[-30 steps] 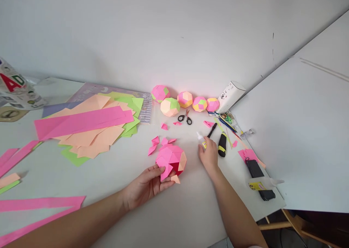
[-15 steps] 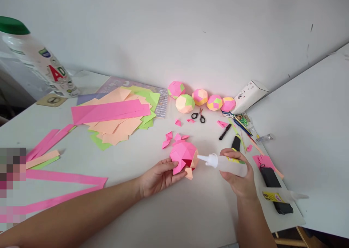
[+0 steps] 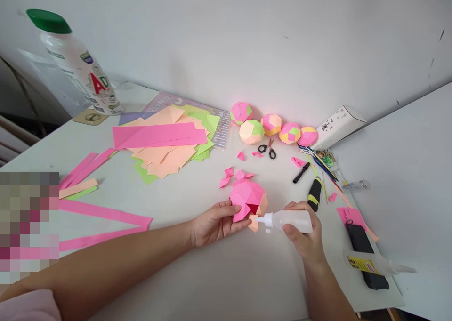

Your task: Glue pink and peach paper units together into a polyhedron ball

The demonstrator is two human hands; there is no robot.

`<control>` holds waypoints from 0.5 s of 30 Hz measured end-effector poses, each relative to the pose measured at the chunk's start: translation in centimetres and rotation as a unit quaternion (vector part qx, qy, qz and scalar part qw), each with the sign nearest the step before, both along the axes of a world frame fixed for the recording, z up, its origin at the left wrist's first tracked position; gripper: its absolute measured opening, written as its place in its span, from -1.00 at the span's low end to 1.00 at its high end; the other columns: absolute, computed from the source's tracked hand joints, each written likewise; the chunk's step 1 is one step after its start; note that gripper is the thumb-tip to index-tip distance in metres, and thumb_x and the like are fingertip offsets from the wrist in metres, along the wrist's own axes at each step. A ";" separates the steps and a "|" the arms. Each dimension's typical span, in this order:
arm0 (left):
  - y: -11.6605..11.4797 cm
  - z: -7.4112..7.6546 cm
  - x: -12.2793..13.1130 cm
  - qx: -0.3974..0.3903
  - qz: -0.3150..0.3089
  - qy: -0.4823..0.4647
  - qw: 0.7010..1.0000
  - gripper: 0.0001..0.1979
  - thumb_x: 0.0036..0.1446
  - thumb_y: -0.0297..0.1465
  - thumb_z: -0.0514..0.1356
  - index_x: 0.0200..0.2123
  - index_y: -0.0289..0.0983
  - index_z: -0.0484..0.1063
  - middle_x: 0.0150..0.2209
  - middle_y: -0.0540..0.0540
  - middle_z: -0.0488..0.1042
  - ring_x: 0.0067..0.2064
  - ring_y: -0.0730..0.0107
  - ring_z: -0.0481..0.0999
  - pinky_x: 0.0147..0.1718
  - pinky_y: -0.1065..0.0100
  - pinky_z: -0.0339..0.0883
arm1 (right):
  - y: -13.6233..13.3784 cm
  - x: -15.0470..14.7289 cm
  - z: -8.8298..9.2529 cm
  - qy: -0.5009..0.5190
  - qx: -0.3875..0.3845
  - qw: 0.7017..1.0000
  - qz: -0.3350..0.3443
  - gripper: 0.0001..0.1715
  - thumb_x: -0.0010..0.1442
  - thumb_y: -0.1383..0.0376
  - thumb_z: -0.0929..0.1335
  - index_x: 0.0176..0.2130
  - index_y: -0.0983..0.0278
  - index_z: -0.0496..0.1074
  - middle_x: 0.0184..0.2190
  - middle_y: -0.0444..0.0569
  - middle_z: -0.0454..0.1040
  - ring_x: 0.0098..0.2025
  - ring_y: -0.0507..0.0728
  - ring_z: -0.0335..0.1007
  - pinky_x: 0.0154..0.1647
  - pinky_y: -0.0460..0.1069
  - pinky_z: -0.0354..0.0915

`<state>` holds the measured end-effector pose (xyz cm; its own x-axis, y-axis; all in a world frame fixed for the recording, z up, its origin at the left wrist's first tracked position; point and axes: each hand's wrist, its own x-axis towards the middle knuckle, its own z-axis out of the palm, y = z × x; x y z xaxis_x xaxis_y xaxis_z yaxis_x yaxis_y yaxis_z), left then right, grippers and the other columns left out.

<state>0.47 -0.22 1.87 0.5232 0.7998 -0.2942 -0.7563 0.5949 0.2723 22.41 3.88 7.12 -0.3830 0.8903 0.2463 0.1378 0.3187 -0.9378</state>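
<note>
A pink and peach folded paper ball (image 3: 249, 194) with an open gap is gripped by my left hand (image 3: 215, 224), thumb on a pink flap. A peach paper flap (image 3: 254, 225) sticks out at its lower edge by my fingertips. My right hand (image 3: 307, 234) is closed around a white squeeze glue bottle (image 3: 294, 220), held sideways. The bottle's nozzle points left and appears to be at the peach flap; whether glue is coming out I cannot tell. Several small folded pink paper pieces (image 3: 226, 177) lie just behind the ball.
Several finished paper balls (image 3: 251, 132) stand along the wall, with scissors (image 3: 268, 148) before them. Layered paper sheets (image 3: 165, 156) and pink strips (image 3: 106, 210) lie left, near a green-capped bottle (image 3: 81, 71). Right are a marker (image 3: 301, 172), a cutter (image 3: 314, 194) and another glue bottle (image 3: 367, 263).
The glue bottle has moved down and its nozzle has shifted from the ball's right side to the peach flap. My left hand keeps holding the ball. The camera view has shifted slightly.
</note>
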 end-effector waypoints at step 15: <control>0.1 -0.2 0.0 0.003 0.006 0.007 1.000 -0.80 0.13 -0.52 0.17 -0.16 -0.42 0.46 -0.14 -0.20 0.51 -0.07 0.32 0.51 0.06 0.34 0.33 | 0.6 0.0 -1.0 0.030 -0.119 0.992 -0.040 -0.72 0.07 0.16 0.43 -0.42 0.24 0.28 -0.53 -0.19 0.25 -0.59 -0.05 0.04 -0.63 -0.11 -0.07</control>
